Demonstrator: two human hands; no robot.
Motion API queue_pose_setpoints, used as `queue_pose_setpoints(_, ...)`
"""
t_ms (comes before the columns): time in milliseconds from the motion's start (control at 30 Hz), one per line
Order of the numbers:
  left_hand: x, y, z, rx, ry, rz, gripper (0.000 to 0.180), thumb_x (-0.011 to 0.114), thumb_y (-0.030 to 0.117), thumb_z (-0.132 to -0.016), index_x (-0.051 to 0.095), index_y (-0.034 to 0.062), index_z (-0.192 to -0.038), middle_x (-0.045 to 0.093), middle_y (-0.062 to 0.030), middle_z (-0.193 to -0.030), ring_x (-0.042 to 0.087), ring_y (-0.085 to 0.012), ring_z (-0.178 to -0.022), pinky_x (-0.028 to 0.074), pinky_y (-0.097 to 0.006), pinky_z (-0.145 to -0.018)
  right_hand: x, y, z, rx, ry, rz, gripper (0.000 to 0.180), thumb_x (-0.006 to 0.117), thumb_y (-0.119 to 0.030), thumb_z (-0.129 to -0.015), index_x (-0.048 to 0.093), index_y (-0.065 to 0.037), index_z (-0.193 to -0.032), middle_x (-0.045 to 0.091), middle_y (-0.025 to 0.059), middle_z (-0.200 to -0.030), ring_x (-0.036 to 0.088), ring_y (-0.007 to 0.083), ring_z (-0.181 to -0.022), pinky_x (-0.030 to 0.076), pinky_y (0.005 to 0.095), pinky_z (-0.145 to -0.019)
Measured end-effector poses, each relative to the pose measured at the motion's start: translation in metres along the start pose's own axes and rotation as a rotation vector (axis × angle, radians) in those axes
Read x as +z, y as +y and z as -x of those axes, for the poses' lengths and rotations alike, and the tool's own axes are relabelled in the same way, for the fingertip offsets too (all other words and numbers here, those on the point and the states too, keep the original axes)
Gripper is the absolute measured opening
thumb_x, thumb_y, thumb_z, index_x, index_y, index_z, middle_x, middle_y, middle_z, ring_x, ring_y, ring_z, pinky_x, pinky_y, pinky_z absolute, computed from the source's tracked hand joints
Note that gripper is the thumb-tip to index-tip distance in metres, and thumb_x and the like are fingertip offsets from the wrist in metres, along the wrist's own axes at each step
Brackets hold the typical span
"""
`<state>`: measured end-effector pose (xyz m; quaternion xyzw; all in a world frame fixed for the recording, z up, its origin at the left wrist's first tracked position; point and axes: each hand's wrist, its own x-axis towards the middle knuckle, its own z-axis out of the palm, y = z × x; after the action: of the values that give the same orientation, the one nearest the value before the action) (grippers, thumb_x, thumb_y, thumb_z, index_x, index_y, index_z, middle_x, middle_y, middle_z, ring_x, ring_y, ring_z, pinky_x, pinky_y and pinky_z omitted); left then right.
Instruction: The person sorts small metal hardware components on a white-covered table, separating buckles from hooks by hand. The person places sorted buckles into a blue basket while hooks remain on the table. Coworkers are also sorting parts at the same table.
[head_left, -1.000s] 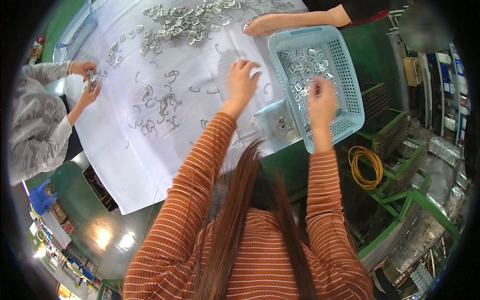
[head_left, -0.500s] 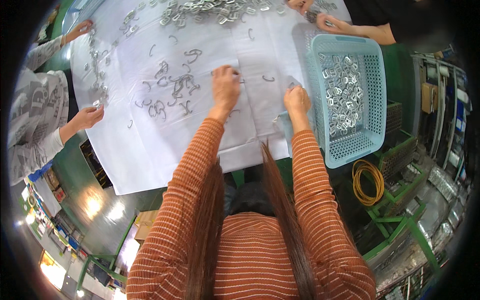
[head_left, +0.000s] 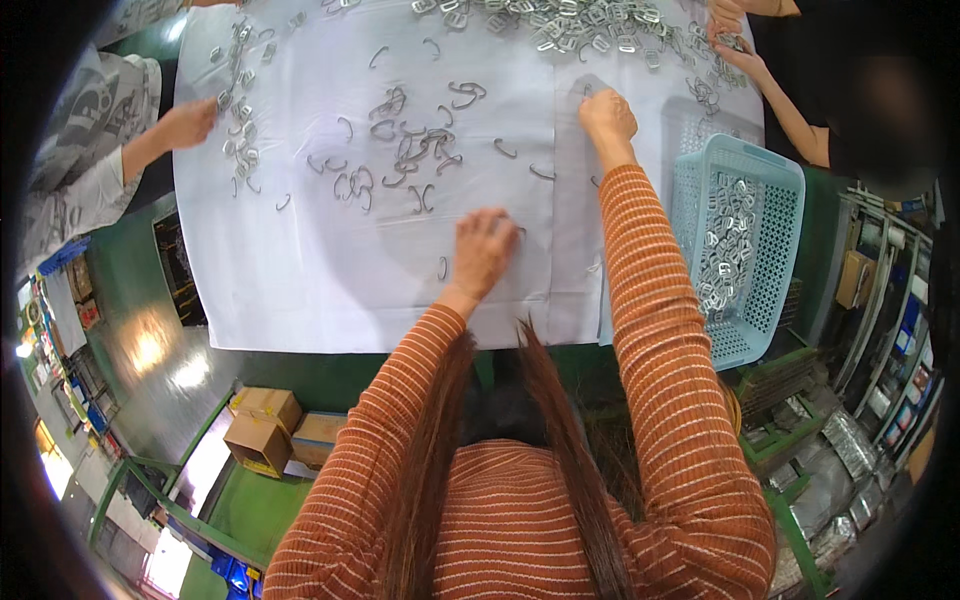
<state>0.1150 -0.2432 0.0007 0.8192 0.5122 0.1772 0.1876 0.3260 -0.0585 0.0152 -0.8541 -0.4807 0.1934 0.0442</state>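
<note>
My left hand (head_left: 483, 255) rests low over the white tabletop (head_left: 270, 290), its fingers curled down. A bit of metal shows beside its fingertips; whatever lies under them is hidden. Farther off and to the right, my right hand (head_left: 610, 115) is closed in a pinch, with the end of a small grey metal hook (head_left: 586, 90) at its fingertips. Loose curved metal hooks (head_left: 410, 150) lie in a scattered group left of centre. Between the group and my right hand lie single hooks, among them one hook (head_left: 541, 173).
A light blue basket (head_left: 778, 270) holding metal buckles (head_left: 728, 235) stands at the right. More buckles (head_left: 590, 25) are heaped at the far side. A co-worker's hand (head_left: 190, 122) is by a row of pieces at left; another co-worker's hand (head_left: 745, 58) handles pieces at far right.
My right hand has moved farther out over the table, and my left hand has come nearer to me. The view has shifted too. The left co-worker's hand has moved along the row.
</note>
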Motion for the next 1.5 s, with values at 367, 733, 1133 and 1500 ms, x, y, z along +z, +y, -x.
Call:
queue_pose_setpoints(367,-0.064,-0.047,0.028,-0.457,0.268,0.002,0.022,0.057,0.007,-0.077,0.055,0.0100,-0.099,0.048,-0.0061,-0.112,0.040,-0.0263,-0.105,0.031,-0.040,-0.090,0.021,0.013,0.120,-0.552,-0.187,-0.024,0.023,0.066,-0.025,-0.076,0.059,-0.009,-0.091,0.059,0.0089,-0.090,0.059,0.0275,-0.076,0.047,0.0388,-0.066)
queue_pose_setpoints(733,-0.032,-0.012,0.095,-0.315,0.074,0.115,0.034,0.057,0.007,-0.076,0.051,0.0104,-0.110,0.045,-0.0086,-0.122,0.036,-0.0308,-0.117,0.027,-0.045,-0.097,0.007,0.069,0.125,-0.332,-0.082,-0.085,0.020,0.065,-0.022,-0.077,0.060,-0.007,-0.090,0.055,0.0079,-0.095,0.053,0.0262,-0.094,0.042,0.0411,-0.081)
queue_pose_setpoints(1133,-0.019,-0.046,0.060,-0.502,0.240,-0.157,0.061,0.052,0.027,-0.085,0.025,0.0131,-0.138,0.019,-0.0126,-0.145,0.008,-0.0361,-0.136,0.000,-0.058,-0.105,0.095,-0.108,0.090,-0.561,0.340,-0.021,0.066,0.044,-0.047,-0.088,0.026,-0.006,-0.138,0.020,0.0134,-0.145,0.013,0.0285,-0.136,0.005,0.0490,-0.109)
queue_pose_setpoints(1500,-0.039,-0.098,0.055,-0.704,0.564,-0.212,0.054,0.048,0.021,-0.088,0.025,0.0103,-0.136,0.021,-0.0141,-0.143,0.010,-0.0382,-0.135,0.007,-0.058,-0.105,0.071,-0.067,0.159,-0.740,0.199,-0.521,0.040,0.061,-0.019,-0.081,0.051,-0.011,-0.119,0.052,0.0084,-0.120,0.046,0.0282,-0.112,0.033,0.0414,-0.097)
